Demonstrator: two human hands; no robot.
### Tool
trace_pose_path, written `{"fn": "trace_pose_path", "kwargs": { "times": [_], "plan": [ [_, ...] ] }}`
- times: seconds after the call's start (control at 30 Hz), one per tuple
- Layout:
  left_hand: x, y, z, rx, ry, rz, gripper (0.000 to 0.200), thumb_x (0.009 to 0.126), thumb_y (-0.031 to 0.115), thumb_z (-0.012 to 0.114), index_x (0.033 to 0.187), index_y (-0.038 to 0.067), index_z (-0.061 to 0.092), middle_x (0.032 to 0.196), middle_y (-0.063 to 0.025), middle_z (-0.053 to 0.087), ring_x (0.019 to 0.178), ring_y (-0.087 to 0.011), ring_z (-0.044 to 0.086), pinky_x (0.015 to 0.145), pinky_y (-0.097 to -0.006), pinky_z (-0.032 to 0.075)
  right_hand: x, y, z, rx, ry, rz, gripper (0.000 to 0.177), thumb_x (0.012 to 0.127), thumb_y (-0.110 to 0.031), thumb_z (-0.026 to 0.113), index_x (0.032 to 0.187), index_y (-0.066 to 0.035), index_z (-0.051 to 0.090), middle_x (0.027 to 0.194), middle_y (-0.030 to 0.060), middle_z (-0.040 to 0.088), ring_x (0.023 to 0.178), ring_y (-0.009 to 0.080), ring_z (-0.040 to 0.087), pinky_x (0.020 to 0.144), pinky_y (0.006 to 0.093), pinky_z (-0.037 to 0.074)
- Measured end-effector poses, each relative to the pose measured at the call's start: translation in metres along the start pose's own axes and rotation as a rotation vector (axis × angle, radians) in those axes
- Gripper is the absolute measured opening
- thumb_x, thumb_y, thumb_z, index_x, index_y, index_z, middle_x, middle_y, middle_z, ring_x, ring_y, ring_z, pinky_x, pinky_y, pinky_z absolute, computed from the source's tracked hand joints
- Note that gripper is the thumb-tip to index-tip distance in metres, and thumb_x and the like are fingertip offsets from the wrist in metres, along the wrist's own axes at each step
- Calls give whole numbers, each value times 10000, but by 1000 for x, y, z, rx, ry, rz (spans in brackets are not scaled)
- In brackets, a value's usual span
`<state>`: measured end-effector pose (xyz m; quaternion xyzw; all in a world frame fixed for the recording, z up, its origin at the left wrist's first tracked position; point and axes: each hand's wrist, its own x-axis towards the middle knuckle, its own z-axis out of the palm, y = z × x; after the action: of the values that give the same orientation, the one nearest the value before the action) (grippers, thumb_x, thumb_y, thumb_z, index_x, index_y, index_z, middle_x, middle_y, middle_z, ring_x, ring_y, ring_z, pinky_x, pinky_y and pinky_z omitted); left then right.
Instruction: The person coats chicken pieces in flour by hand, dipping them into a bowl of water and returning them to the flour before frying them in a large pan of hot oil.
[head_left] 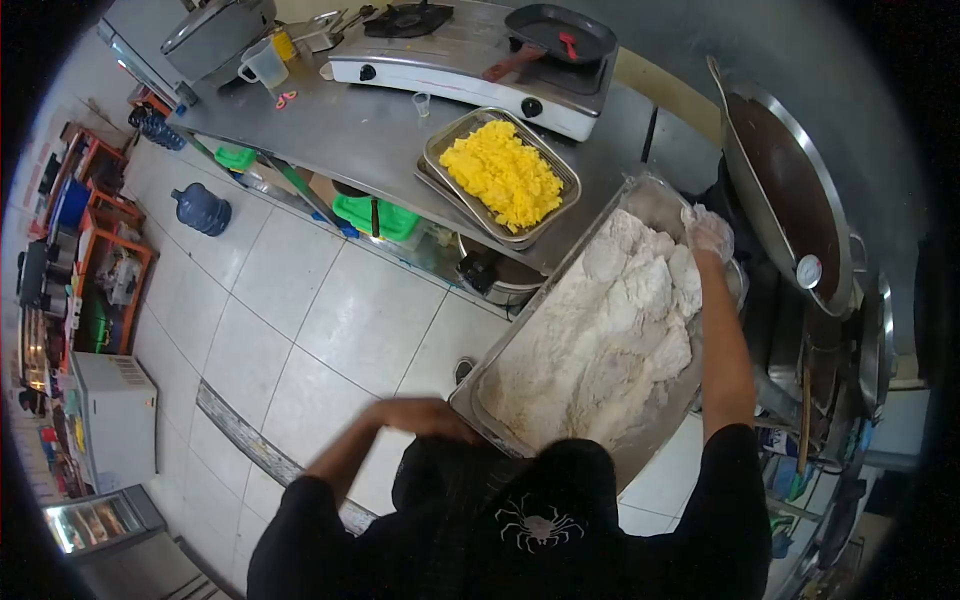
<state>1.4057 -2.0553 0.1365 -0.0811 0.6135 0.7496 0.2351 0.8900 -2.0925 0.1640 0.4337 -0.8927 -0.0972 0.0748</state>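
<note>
A long metal tray (655, 435) stands in front of me, filled with white flour (565, 350). Large flour-coated pieces (635, 270) lie heaped toward its far end and right side. My right hand (708, 235), in a clear plastic glove, reaches to the tray's far right corner, right at the coated pieces; its fingertips are mostly hidden. My left hand (430, 418) is bare and lies at the tray's near left corner, its fingers running down out of sight beside the rim.
A smaller tray (437, 150) of yellow food (505, 175) sits on the steel counter (330, 130), by a gas stove (460, 78) with a square pan (562, 35). On the right stands a large wok (790, 170) with dark liquid and a dial thermometer (809, 271). A blue water jug (202, 210) is on the floor.
</note>
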Motion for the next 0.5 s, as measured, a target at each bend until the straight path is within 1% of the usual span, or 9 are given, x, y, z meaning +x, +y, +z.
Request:
{"fn": "trace_pose_path", "kwargs": {
  "times": [0.03,0.07,0.1,0.13,0.2,0.23,0.3,0.43,0.5],
  "plan": [
    [-5,-11,-36,355,107,-176,399,837,194,456,1188,4,436,1092,-137,548,856,-239,579,807,-346,457,1,1,3,4,36,11,371,871,-379,308,1019,-127,536,999,104,575,960,247,530,813,382,416],
    [-8,-32,-72,-312,389,16,366,839,218,432,1123,-9,478,988,-132,580,796,-218,590,669,-330,498,3,3,10,9,66,22,380,868,-394,313,1005,-123,542,969,103,588,937,245,543,799,381,424],
    [-15,-11,-104,-292,520,-17,353,831,255,429,1058,-5,504,904,-118,579,784,-199,592,589,-304,500,7,7,17,-23,52,-14,389,868,-403,313,973,-117,555,939,111,596,901,252,560,775,381,435],
    [-18,-14,-142,-295,560,38,350,816,283,458,1020,4,508,914,-103,572,776,-188,589,613,-300,497,10,6,18,-29,61,-12,389,868,-403,313,973,-117,555,939,111,596,901,252,560,775,381,435],
    [2,-16,-210,-281,980,169,287,826,252,475,969,7,515,837,-90,561,753,-197,580,654,-300,493,9,6,19,-57,64,35,390,872,-398,309,943,-112,565,923,114,600,877,257,570,752,381,445],
    [16,-21,-242,-580,1191,200,236,828,204,476,932,-5,511,805,-99,548,755,-214,576,659,-298,504,10,8,22,-49,101,20,391,872,-404,311,915,-116,572,914,116,602,865,264,575,739,382,451],
    [42,-34,-294,-854,1307,291,232,801,175,510,927,-20,497,822,-120,548,766,-230,575,664,-308,516,13,10,28,-77,110,3,347,875,-369,311,918,-120,548,890,108,600,849,258,577,719,385,455],
    [80,-12,-324,-825,1549,85,250,773,177,563,883,-34,486,840,-130,541,733,-237,577,638,-337,526,11,5,22,-101,145,32,290,866,-348,336,906,-136,531,841,102,599,804,254,586,673,395,464],
    [83,-22,-326,-796,1522,170,276,769,150,570,920,-58,467,844,-140,532,705,-229,571,610,-328,534,13,3,23,-131,147,67,272,852,-349,361,912,-147,533,825,107,598,792,262,592,663,394,472]
  ]
}}
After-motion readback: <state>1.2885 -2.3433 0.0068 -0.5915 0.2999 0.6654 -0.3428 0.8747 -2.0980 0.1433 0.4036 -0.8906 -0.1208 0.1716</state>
